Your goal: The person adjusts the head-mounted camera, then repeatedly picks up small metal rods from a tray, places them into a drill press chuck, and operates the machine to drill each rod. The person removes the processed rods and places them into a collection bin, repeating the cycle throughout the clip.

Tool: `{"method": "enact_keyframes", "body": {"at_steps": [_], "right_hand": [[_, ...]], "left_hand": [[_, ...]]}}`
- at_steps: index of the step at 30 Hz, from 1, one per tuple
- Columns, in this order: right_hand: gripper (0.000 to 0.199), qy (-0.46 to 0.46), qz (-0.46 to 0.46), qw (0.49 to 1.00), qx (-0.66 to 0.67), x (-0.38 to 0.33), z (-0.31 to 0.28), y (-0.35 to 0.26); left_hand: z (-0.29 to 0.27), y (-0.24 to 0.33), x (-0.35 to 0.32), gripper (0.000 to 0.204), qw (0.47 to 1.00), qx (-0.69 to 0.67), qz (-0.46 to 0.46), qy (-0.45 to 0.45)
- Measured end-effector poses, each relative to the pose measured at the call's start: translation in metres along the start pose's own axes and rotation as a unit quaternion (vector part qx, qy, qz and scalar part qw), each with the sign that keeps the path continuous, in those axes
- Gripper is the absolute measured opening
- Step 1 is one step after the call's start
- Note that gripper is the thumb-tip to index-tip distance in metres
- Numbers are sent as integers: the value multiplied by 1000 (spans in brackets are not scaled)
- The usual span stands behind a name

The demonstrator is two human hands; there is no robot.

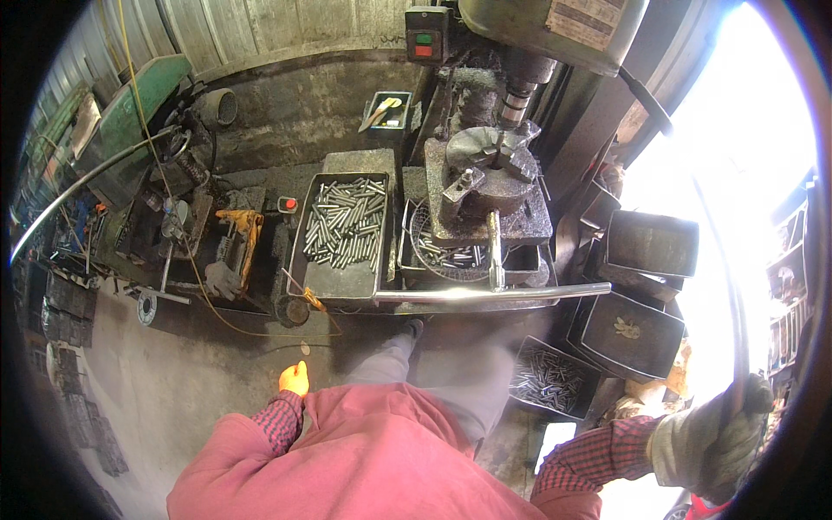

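Note:
At the far right, my right hand, in a grey work glove, is wrapped around the end of a long feed lever of a drill press. My left hand, in an orange glove, is beside my waist with its fingers curled; whether anything is in it is hidden. Under the spindle, a round jawed chuck sits on the press table. Left of it, a metal tray holds many short metal pins. A wire basket with more pins is below the chuck.
A steel bar runs along the bench front. A bin of pins stands on the floor at right, near stacked metal bins. A switch box is by the wall. Another machine is at left, with a hanging yellow cord.

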State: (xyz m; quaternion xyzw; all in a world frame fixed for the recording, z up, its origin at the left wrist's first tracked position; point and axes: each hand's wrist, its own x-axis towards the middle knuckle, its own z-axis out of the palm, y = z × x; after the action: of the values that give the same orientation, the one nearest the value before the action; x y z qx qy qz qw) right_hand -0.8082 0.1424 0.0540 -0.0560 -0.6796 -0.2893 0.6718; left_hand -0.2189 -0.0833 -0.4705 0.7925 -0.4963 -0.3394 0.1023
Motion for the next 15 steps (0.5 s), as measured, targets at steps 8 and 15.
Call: {"method": "enact_keyframes", "body": {"at_steps": [8, 15], "right_hand": [[47, 73, -17, 997, 34, -14, 45, 6], [45, -6, 23, 1000, 0, -4, 47, 1]], "left_hand": [[3, -4, 4, 55, 1000, 21, 8, 15], [5, -5, 2, 54, 1000, -13, -6, 15]]}}
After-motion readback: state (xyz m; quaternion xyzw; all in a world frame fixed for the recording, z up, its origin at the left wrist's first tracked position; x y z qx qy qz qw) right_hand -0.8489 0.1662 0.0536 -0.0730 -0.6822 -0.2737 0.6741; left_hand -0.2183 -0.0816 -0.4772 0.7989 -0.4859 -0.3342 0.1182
